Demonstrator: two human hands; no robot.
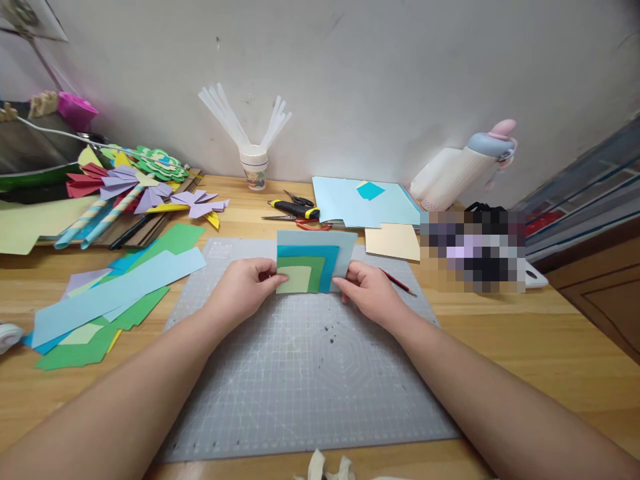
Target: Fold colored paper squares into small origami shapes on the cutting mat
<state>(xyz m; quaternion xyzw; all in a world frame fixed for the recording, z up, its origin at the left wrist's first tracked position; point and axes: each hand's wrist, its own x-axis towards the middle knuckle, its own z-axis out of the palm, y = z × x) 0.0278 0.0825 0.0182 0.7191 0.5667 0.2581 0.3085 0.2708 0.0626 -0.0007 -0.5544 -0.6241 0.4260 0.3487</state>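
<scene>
Between my hands, several coloured paper squares [303,252] stand upright in a layered stack, smallest in front: pale green, green, blue, then light blue. My left hand [250,283] pinches the stack's lower left side between thumb and fingers. At the lower right edge, my right hand [367,287] grips it the same way, thumb in front. Beneath them lies a grey cutting mat [280,373] with grid lines and a few dark specks. A dark red pencil [399,283] rests near my right hand.
Paper strips [120,293] and paper flowers [160,163] lie at left. Behind the mat are a yellow-black cutter [295,209], scissors [313,225], a cup of white straws [254,167] and light blue sheets [345,200]. A bottle [475,160] leans against the wall at right.
</scene>
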